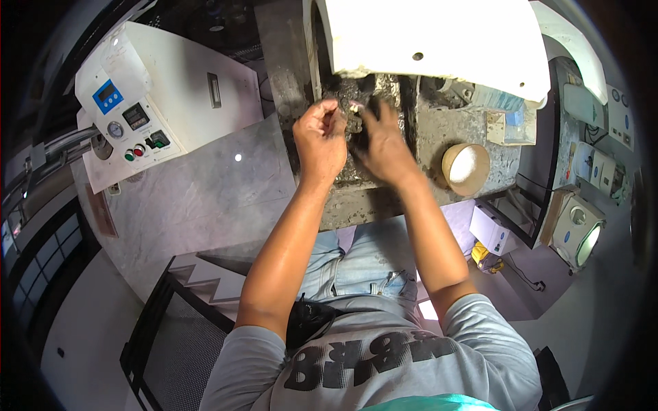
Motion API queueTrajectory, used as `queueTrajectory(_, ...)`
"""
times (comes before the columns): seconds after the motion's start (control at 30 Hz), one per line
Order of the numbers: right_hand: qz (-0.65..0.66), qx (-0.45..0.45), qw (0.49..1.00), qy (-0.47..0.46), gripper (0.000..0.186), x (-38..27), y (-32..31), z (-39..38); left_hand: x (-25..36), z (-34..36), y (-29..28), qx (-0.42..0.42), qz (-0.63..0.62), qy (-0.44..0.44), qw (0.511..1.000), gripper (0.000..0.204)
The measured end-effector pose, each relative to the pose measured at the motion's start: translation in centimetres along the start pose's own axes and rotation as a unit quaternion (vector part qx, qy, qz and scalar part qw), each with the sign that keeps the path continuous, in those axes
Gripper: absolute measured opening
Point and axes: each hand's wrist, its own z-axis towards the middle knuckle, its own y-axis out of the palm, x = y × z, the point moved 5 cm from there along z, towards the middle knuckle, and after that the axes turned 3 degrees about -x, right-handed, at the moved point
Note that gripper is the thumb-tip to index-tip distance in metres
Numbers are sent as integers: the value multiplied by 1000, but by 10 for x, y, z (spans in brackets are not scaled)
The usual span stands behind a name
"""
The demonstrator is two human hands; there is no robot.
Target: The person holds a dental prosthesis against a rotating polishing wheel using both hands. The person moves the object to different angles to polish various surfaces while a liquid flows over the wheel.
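My left hand [321, 142] is closed, its thumb and fingertips pinched together over the dark, wet bed of a machine. What those fingertips hold is too small and shaded to make out. To its right, my right hand [389, 145] is slightly blurred, with fingers stretched out and apart and nothing visible in them. Between the hands lies a small, dark, grimy metal-looking part [354, 123] with a pale spot near its top. Over the far side of the bed hangs a white machine cover [439, 38], just beyond my fingertips.
A tan bowl [449, 179] with something white inside stands right of my right hand. Behind it is a clear plastic box [507, 135]. To the left stands a white control cabinet [181, 75] with buttons and a gauge. A lit white device [576, 229] is at far right.
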Motion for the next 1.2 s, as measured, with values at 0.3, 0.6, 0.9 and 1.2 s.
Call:
queueTrajectory(0.3, 302, -6, 952, 52, 31, 32, -24, -19, -3, 4, 4, -5, -2, -1, 1000, 11)
queueTrajectory(0.6, 253, 126, 958, -44, 38, 14, -40, 0, -4, 7, 20, -26, -57, -83, 995, 14)
queueTrajectory(0.9, 216, 203, 954, -38, 20, 6, -47, 21, 8, 30, 23, 37, -1, -68, 997, 9)
queueTrajectory(1.2, 178, 199, 964, -15, 19, 3, -48, 24, 2, 35, 24, 47, -57, -141, 987, 7)
